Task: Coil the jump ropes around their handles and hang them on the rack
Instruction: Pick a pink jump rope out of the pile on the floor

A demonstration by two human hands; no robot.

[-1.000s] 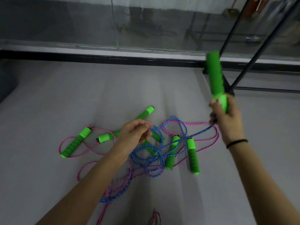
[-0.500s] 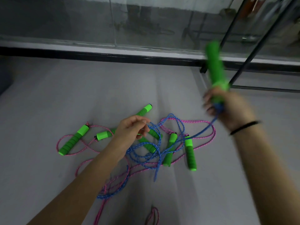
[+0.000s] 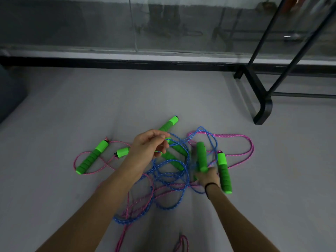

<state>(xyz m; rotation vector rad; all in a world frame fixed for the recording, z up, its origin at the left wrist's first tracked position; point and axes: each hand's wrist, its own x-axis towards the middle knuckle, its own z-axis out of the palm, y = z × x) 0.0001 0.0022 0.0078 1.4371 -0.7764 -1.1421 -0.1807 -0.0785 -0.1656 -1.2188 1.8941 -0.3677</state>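
While the right hand (image 3: pixel 208 176) is curled round a green handle (image 3: pixel 201 154) pointing to the frame's top, the left hand (image 3: pixel 148 146) pinches the blue rope (image 3: pixel 169 177) just left of it. The tangle lies between them, centre frame.

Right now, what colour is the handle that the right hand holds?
The handle in the right hand is bright green; head view.

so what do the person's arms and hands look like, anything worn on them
Both forearms are bare, with no sleeves in view. The left hand and right hand wear no gloves. A thin black band, like a hair tie, circles the right wrist; the left wrist carries nothing.
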